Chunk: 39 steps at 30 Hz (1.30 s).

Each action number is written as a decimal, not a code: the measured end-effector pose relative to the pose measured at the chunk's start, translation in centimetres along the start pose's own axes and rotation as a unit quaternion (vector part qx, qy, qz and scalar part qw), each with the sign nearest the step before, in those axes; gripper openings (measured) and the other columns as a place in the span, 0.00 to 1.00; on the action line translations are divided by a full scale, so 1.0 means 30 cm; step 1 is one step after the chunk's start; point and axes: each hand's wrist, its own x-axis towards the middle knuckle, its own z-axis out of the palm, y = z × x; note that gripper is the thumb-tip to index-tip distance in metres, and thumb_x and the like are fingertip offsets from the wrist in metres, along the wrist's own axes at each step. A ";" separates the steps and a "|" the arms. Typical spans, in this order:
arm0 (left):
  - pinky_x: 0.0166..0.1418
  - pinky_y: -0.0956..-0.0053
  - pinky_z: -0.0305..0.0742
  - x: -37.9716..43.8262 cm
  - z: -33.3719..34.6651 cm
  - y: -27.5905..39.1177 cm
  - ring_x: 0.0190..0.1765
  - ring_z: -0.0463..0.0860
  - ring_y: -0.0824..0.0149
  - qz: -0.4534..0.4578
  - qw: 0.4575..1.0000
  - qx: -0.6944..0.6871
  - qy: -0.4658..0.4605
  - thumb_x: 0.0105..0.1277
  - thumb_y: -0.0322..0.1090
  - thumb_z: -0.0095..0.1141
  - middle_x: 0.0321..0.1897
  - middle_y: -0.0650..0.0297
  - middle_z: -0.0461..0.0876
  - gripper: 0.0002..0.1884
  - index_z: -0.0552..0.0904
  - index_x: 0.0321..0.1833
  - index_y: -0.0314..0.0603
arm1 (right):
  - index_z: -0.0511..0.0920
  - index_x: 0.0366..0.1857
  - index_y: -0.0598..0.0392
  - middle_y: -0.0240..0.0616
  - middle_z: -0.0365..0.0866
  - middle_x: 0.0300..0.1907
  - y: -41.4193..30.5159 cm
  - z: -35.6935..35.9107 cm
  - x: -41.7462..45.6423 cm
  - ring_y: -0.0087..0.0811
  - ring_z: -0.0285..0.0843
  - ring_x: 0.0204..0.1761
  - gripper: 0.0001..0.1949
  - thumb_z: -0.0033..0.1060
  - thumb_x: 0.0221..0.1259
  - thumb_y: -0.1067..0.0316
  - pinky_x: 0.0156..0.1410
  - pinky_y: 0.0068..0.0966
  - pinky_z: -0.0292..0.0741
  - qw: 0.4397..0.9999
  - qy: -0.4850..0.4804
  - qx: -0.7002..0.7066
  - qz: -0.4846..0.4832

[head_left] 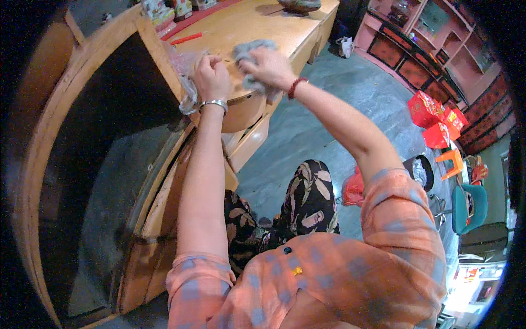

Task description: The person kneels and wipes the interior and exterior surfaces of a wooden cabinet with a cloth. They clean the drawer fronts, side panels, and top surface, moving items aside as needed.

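My right hand (269, 66) presses a grey cloth (254, 84) onto the top of a light wooden cabinet (230, 20), close to its rounded front corner. A red bracelet circles that wrist. My left hand (212, 78) is curled into a fist at the left side of the same top, closed on a crumpled clear plastic sheet or bag (189, 100). Folds of the plastic show beyond the fist and below it; the fingertips are hidden. Left of the plastic stands a wood-framed dark glass panel (94, 123). A red stick-like object (187, 38) lies past my hands.
A drawer (250, 142) juts out under the cabinet's corner. A dark rounded vessel (300, 5) and packaged items (164, 16) sit farther back. On the floor to the right are red boxes (427, 109), an orange stool (450, 163), a black bin (420, 170) and a red bag (353, 189).
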 end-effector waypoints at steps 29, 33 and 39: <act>0.73 0.55 0.65 0.008 -0.047 0.114 0.69 0.73 0.47 0.137 0.895 0.265 -0.331 0.73 0.45 0.50 0.65 0.47 0.77 0.24 0.77 0.65 0.36 | 0.83 0.37 0.50 0.42 0.85 0.42 0.162 0.008 -0.128 0.44 0.81 0.49 0.15 0.60 0.61 0.50 0.59 0.43 0.75 0.953 0.231 0.176 -0.080; 0.70 0.55 0.68 0.003 0.015 0.169 0.66 0.75 0.43 0.111 0.899 0.227 -0.358 0.73 0.39 0.49 0.64 0.43 0.77 0.24 0.75 0.66 0.31 | 0.82 0.40 0.51 0.37 0.83 0.45 0.103 0.009 -0.228 0.40 0.79 0.54 0.15 0.67 0.57 0.52 0.67 0.43 0.70 0.924 0.320 0.177 -0.111; 0.72 0.55 0.67 0.009 -0.025 0.143 0.68 0.74 0.44 0.153 0.883 0.276 -0.346 0.74 0.41 0.50 0.65 0.42 0.76 0.24 0.75 0.65 0.30 | 0.81 0.46 0.47 0.34 0.82 0.49 0.206 0.026 -0.180 0.38 0.78 0.57 0.16 0.68 0.57 0.52 0.68 0.40 0.69 0.931 0.244 0.171 -0.214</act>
